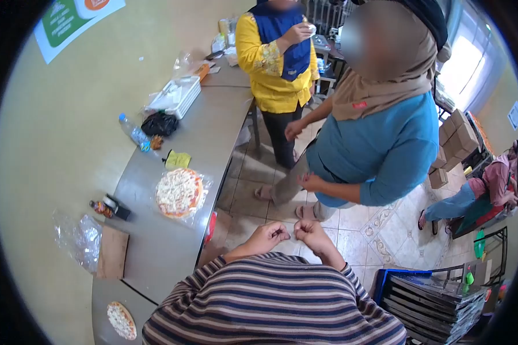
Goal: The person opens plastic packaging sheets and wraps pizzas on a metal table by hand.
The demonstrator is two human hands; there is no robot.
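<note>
In front of my striped shirt, my left hand (272,234) is closed, its fingertips curled in against the thumb. Close beside it, my right hand (312,234) is pinched in the same way. A narrow gap shows between the two, and what they hold, if anything, is too small to make out. Both are above the floor, just off the table's edge. Nearest to them on the metal table (213,121) lies a pizza (179,194) with shredded white topping, on clear plastic. A yellow-green cloth item (178,159) sits beyond it.
A person in a blue top (380,155) stands close ahead; another in yellow (270,69) is behind. The table holds a water bottle (133,132), white trays (178,95), a cardboard box (113,253) and a smaller pizza (121,321). Stacked trays (426,305) stand at right.
</note>
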